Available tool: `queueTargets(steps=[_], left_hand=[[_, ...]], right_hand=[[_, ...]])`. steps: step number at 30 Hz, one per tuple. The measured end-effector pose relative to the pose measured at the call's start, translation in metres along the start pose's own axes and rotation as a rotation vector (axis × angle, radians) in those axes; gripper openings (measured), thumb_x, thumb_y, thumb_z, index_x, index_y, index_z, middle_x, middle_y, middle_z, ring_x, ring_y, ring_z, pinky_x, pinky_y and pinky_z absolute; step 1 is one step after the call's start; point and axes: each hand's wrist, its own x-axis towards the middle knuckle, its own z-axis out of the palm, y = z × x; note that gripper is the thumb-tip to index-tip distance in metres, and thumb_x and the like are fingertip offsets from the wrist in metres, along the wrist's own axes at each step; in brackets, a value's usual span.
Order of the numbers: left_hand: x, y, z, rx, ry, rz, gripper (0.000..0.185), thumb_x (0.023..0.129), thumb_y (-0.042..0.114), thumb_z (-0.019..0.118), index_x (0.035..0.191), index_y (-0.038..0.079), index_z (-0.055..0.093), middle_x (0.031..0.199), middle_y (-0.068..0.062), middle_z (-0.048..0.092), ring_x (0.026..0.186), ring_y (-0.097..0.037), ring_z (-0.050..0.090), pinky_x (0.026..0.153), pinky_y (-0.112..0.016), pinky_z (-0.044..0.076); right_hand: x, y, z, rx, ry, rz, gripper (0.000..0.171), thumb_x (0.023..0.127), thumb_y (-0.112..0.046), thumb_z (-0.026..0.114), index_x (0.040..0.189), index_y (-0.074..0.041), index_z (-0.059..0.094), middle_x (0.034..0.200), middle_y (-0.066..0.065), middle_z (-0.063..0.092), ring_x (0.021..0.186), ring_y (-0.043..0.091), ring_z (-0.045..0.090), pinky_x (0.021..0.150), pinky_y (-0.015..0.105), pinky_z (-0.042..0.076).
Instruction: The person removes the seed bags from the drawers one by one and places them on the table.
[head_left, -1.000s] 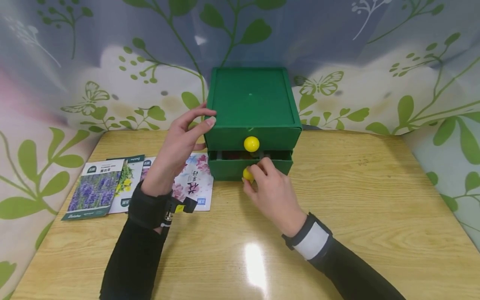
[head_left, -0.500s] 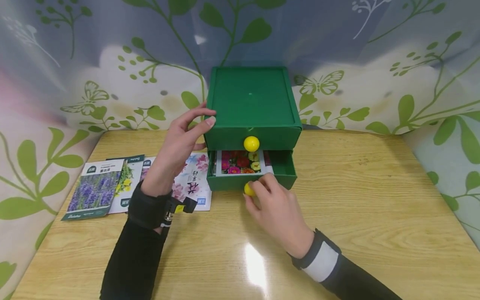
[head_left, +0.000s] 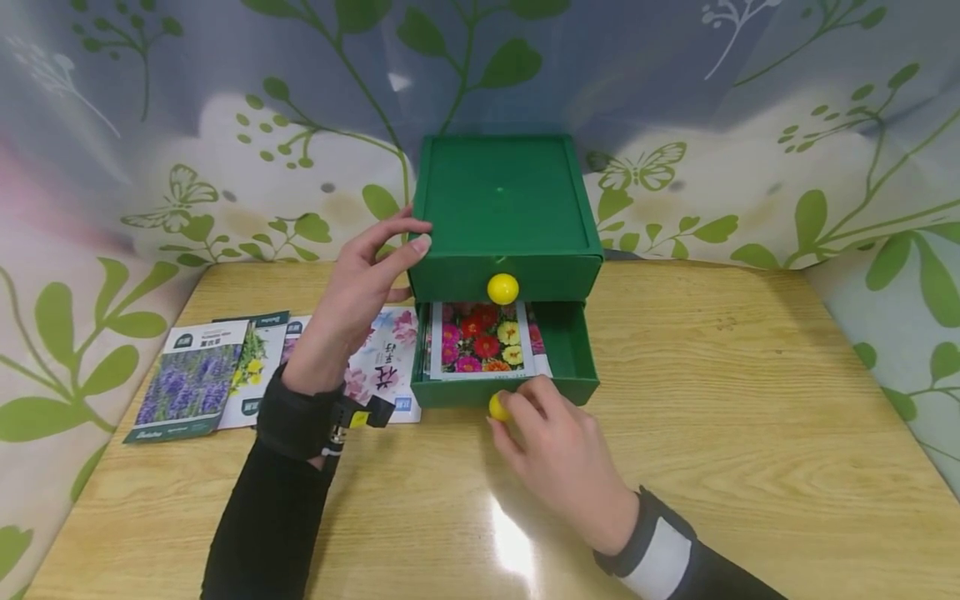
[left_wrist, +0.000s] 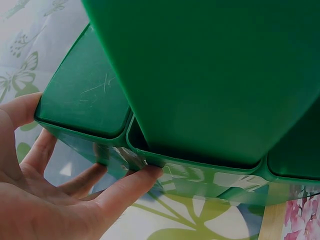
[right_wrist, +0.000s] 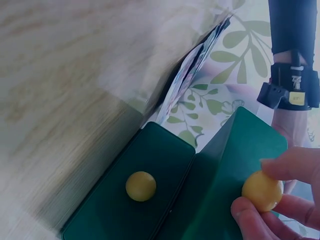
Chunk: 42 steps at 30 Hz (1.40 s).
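A green two-drawer box (head_left: 501, 196) stands at the back middle of the wooden table (head_left: 750, 400). Its lower drawer (head_left: 577, 354) is pulled out and holds a flower-picture seed packet (head_left: 480, 337). My right hand (head_left: 551, 442) pinches the lower drawer's yellow knob (head_left: 497, 407), seen in the right wrist view as the knob (right_wrist: 261, 191) between fingertips. The upper drawer's yellow knob (head_left: 502, 288) sits on its closed front. My left hand (head_left: 356, 287) holds the box's left side, fingers on its top edge and the thumb (left_wrist: 125, 187) under the rim (left_wrist: 85, 125).
Several seed packets (head_left: 202, 375) lie spread on the table left of the box, partly under my left forearm. A leaf-patterned cloth (head_left: 750, 125) walls the table at the back and sides. Bare tabletop lies in front and to the right.
My right hand has drawn the lower drawer out toward me by its knob, uncovering the flower packet inside. The left hand has stayed on the box.
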Motion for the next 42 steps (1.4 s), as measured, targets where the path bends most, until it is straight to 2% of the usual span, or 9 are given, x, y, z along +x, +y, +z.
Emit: queueTargets(steps=[9, 16, 23, 26, 29, 31, 35, 38, 42], left_hand=[[0.000, 0.001, 0.001, 0.007, -0.001, 0.002, 0.037, 0.101, 0.028, 0.061, 0.133, 0.010, 0.060, 0.161, 0.009, 0.026, 0.143, -0.024, 0.034, 0.097, -0.064, 0.042], [0.001, 0.001, 0.001, 0.015, 0.002, 0.005, 0.037, 0.100, 0.030, 0.062, 0.132, 0.012, 0.061, 0.161, 0.009, 0.027, 0.142, -0.026, 0.035, 0.097, -0.065, 0.042], [0.000, 0.001, 0.002, 0.017, 0.013, 0.010, 0.035, 0.099, 0.032, 0.064, 0.130, 0.016, 0.063, 0.161, 0.009, 0.028, 0.141, -0.026, 0.037, 0.095, -0.065, 0.043], [0.001, 0.001, 0.002, 0.019, 0.013, 0.008, 0.036, 0.099, 0.033, 0.064, 0.131, 0.016, 0.063, 0.160, 0.010, 0.028, 0.141, -0.025, 0.037, 0.095, -0.064, 0.044], [0.001, 0.001, 0.002, 0.020, 0.014, 0.006, 0.036, 0.099, 0.033, 0.064, 0.131, 0.016, 0.063, 0.160, 0.011, 0.028, 0.141, -0.026, 0.038, 0.095, -0.064, 0.044], [0.001, 0.001, 0.002, 0.019, 0.015, 0.007, 0.036, 0.099, 0.033, 0.064, 0.131, 0.016, 0.063, 0.160, 0.011, 0.028, 0.141, -0.026, 0.038, 0.095, -0.064, 0.044], [0.001, 0.000, 0.001, 0.020, 0.014, 0.011, 0.036, 0.099, 0.032, 0.064, 0.131, 0.016, 0.063, 0.160, 0.010, 0.028, 0.141, -0.028, 0.038, 0.095, -0.065, 0.043], [0.001, -0.001, 0.001, 0.021, 0.012, 0.011, 0.036, 0.099, 0.031, 0.064, 0.131, 0.016, 0.063, 0.160, 0.010, 0.028, 0.141, -0.028, 0.038, 0.096, -0.065, 0.043], [0.000, -0.001, 0.001, 0.016, 0.014, 0.012, 0.035, 0.099, 0.031, 0.063, 0.131, 0.016, 0.063, 0.161, 0.008, 0.028, 0.140, -0.028, 0.039, 0.096, -0.066, 0.042]], right_hand=[[-0.010, -0.009, -0.009, 0.019, -0.022, -0.014, 0.026, 0.076, -0.016, 0.086, 0.093, -0.005, 0.069, 0.085, 0.003, 0.054, 0.054, 0.007, 0.048, 0.045, 0.011, 0.036], [-0.017, -0.014, -0.012, 0.021, -0.018, -0.036, 0.024, 0.076, -0.015, 0.084, 0.093, -0.006, 0.069, 0.085, 0.002, 0.054, 0.058, 0.009, 0.052, 0.046, 0.013, 0.040], [-0.022, -0.018, -0.014, 0.024, -0.039, -0.018, 0.022, 0.078, -0.016, 0.083, 0.094, -0.007, 0.070, 0.087, 0.001, 0.056, 0.061, 0.009, 0.055, 0.048, 0.013, 0.042], [-0.024, -0.020, -0.015, 0.026, -0.042, -0.018, 0.015, 0.089, -0.021, 0.073, 0.094, -0.007, 0.071, 0.087, 0.001, 0.056, 0.062, 0.009, 0.056, 0.049, 0.014, 0.044], [-0.027, -0.022, -0.015, 0.022, -0.041, -0.024, 0.028, 0.101, -0.030, 0.054, 0.095, -0.008, 0.071, 0.088, 0.001, 0.056, 0.062, 0.009, 0.057, 0.049, 0.015, 0.045], [-0.029, -0.024, -0.015, 0.020, -0.049, -0.021, 0.039, 0.104, -0.035, 0.044, 0.095, -0.008, 0.071, 0.088, 0.001, 0.056, 0.062, 0.009, 0.057, 0.049, 0.015, 0.045], [-0.031, -0.026, -0.016, 0.016, -0.067, -0.003, 0.045, 0.105, -0.038, 0.039, 0.094, -0.009, 0.071, 0.088, 0.000, 0.055, 0.063, 0.009, 0.057, 0.049, 0.015, 0.045], [-0.033, -0.027, -0.016, 0.015, -0.073, 0.009, 0.045, 0.105, -0.039, 0.039, 0.094, -0.009, 0.071, 0.088, -0.001, 0.056, 0.064, 0.008, 0.057, 0.050, 0.015, 0.046], [-0.035, -0.027, -0.015, 0.024, -0.056, -0.001, 0.031, 0.102, -0.033, 0.052, 0.094, -0.009, 0.071, 0.089, -0.001, 0.056, 0.064, 0.008, 0.057, 0.052, 0.014, 0.046]])
